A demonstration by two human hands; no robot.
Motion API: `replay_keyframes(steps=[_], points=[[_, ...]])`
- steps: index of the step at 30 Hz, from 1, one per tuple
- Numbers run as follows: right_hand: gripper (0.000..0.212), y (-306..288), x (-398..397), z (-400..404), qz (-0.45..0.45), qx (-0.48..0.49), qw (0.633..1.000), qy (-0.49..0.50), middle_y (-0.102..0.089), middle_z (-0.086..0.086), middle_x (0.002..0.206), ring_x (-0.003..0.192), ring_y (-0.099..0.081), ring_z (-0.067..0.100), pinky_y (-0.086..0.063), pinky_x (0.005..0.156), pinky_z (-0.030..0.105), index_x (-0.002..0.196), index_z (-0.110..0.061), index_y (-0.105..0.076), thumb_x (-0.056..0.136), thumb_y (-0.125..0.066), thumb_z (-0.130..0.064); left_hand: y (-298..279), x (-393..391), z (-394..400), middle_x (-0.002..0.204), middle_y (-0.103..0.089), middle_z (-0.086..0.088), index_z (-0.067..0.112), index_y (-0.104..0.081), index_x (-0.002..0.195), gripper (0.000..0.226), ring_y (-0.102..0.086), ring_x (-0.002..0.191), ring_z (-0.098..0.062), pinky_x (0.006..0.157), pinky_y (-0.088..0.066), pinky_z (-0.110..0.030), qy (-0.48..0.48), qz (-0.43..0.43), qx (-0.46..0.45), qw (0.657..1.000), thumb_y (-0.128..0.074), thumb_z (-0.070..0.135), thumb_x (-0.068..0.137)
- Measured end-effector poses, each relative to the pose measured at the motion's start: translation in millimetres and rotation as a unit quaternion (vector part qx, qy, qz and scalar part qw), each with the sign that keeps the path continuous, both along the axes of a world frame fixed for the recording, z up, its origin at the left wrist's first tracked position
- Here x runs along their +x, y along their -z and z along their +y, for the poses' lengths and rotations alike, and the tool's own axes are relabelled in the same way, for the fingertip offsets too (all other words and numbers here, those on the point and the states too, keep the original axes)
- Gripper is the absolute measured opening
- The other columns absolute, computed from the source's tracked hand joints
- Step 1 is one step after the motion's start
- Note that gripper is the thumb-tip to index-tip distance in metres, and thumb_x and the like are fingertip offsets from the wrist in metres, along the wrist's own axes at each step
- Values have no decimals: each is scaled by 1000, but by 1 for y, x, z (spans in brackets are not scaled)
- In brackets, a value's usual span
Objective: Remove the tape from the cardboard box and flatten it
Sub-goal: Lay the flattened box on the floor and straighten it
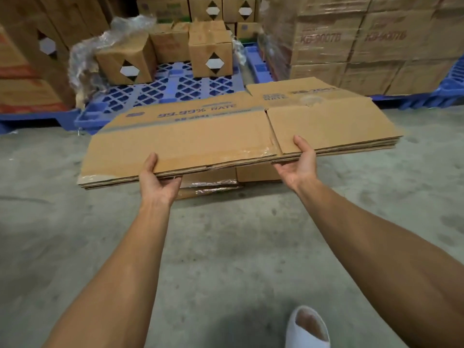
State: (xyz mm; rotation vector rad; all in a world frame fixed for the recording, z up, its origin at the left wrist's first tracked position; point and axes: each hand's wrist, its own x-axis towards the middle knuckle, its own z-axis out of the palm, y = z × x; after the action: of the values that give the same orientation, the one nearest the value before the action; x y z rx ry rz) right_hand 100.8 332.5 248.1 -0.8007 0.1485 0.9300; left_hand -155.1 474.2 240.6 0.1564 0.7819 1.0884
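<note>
A grey concrete floor carries blue plastic pallets loaded with sealed cardboard boxes, a low pile of flattened cardboard with shiny tape, and a foot in a white slipper.

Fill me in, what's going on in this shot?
A person holds a stack of flattened cardboard boxes by its near edge, left hand and right hand each gripping it, thumb on top and fingers underneath. Strips of clear tape still cling to the top sheet. More flattened cardboard lies on the concrete floor below; a blue pallet with small boxes stands behind.
</note>
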Motion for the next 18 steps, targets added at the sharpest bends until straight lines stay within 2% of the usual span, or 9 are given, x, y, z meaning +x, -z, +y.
replay_keyframes(steps=[3, 5, 7, 9, 10, 12, 14, 16, 18], points=[[35, 20, 28, 38, 21, -7, 1000, -8, -30, 18, 153, 141, -28, 42, -27, 114, 57, 112, -22, -60, 79, -73, -20, 4, 24, 26, 87, -75, -8, 17, -69, 89, 1, -69, 93, -27, 95, -51, -49, -4, -19, -3, 1000, -69, 17, 88], [33, 34, 42, 63, 33, -13, 999, -16, -38, 17, 149, 137, -36, 42, -32, 112, 58, 108, -22, -62, 77, -75, -20, 13, 39, 48, 89, -76, -9, 16, -71, 83, 7, -71, 89, -28, 83, -55, -48, -7, -19, -9, 1000, -68, 19, 89], [38, 53, 53, 84, 46, -19, 999, -10, -50, 16, 139, 126, -48, 41, -38, 108, 58, 110, -20, -63, 75, -76, -19, 29, 49, 70, 93, -76, -7, 16, -76, 74, 18, -72, 89, -27, 81, -55, -47, -6, -17, -23, 1000, -68, 20, 89], [49, 81, 55, 106, 66, -19, 998, -8, -55, 16, 133, 121, -53, 39, -40, 106, 58, 118, -18, -61, 72, -78, -18, 55, 55, 100, 99, -75, -7, 18, -76, 83, 10, -71, 96, -27, 86, -55, -49, -7, 6, -33, 999, -68, 21, 89], [49, 100, 54, 117, 74, -26, 997, -8, -52, 16, 136, 123, -51, 39, -39, 106, 58, 119, -19, -60, 73, -77, -17, 74, 58, 115, 102, -75, -7, 20, -73, 94, 7, -70, 97, -27, 89, -54, -50, -12, 11, -52, 999, -69, 21, 89], [39, 144, 52, 133, 92, -60, 994, -10, -43, 16, 144, 131, -43, 39, -40, 107, 55, 117, -21, -61, 80, -74, -19, 115, 60, 141, 111, -72, -5, 21, -68, 107, 18, -69, 98, -24, 94, -52, -48, -9, 35, -86, 996, -66, 19, 90], [39, 188, 50, 150, 109, -122, 986, -24, -31, 13, 151, 138, -34, 37, -41, 106, 50, 124, -23, -57, 87, -69, -21, 155, 63, 158, 120, -65, -5, 18, -62, 99, 6, -65, 102, -22, 93, -49, -44, 25, 98, -110, 989, -57, 16, 96], [43, 225, 48, 159, 134, -210, 968, -41, -37, 11, 149, 134, -40, 34, -44, 101, 47, 132, -24, -54, 91, -67, -24, 203, 63, 168, 121, -56, -9, 13, -57, 94, 11, -58, 105, -24, 92, -46, -45, 64, 173, -155, 971, -48, 14, 101], [47, 245, 46, 162, 154, -267, 950, -55, -48, 7, 142, 126, -50, 31, -48, 97, 44, 133, -24, -54, 89, -69, -28, 239, 60, 172, 123, -53, -12, 11, -56, 115, 16, -56, 111, -28, 94, -44, -51, 92, 211, -185, 955, -48, 15, 102]])
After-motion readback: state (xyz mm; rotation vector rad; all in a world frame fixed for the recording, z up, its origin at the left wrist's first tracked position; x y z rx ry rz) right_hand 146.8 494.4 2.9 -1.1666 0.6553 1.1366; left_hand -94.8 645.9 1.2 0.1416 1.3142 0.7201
